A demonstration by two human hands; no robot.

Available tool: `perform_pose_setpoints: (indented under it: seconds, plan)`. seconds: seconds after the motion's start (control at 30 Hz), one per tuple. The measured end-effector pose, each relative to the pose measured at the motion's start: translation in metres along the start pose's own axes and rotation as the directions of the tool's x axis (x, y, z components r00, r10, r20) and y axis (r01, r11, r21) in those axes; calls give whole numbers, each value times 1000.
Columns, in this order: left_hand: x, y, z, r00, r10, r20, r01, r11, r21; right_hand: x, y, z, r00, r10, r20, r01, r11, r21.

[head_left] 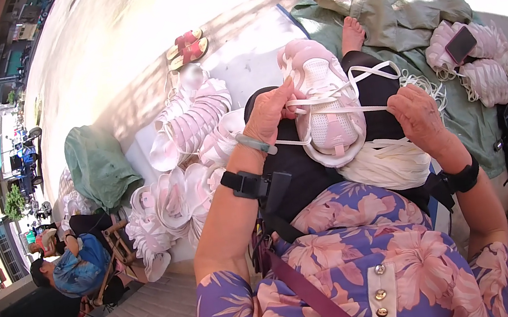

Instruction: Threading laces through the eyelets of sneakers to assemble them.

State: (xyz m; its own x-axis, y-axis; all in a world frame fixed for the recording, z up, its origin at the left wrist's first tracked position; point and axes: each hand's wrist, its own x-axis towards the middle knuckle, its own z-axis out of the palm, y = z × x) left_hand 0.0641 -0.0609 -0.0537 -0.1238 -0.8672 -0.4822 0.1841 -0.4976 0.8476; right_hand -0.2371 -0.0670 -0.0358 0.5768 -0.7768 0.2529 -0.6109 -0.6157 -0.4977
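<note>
A pink and white sneaker (333, 128) rests on my lap, its toe pointing away from me. White shoelace (369, 107) threads across its upper, with a loose loop sticking out to the right. At the left side of the shoe, my left hand (270, 114) is closed, thumb and fingers pinching the lace against the edge. My right hand (418, 115) pinches a lace end and holds it taut out to the right. Under the shoe's right side, a bundle of white laces (389, 164) lies on my lap.
Rows of pink-white shoes (193, 118) lie to the left beside a green sack (99, 164). Far ahead are red sandals (188, 48). Green sacking (403, 6) spreads right, with shoes and a phone (461, 45) on it. A seated person (83, 261) is at far left.
</note>
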Motion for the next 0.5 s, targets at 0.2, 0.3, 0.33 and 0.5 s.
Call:
perform_pose_setpoints:
  seconds: [0.2,0.3,0.33,0.5]
  plan:
    - [2,-14,8,994,111,-23,-99,947,305,-53,56,-37,977,202,68,-198,978,-58]
    - [-2,-15,13,989,120,-85,-94,961,260,-47,43,-33,986,140,94,-134,989,-66]
    - [-5,-17,17,958,236,-160,-145,886,440,-39,34,-31,993,84,77,-81,996,-38]
    - [-24,-12,54,628,761,159,-514,253,820,4,-8,-9,1000,5,9,-6,990,143]
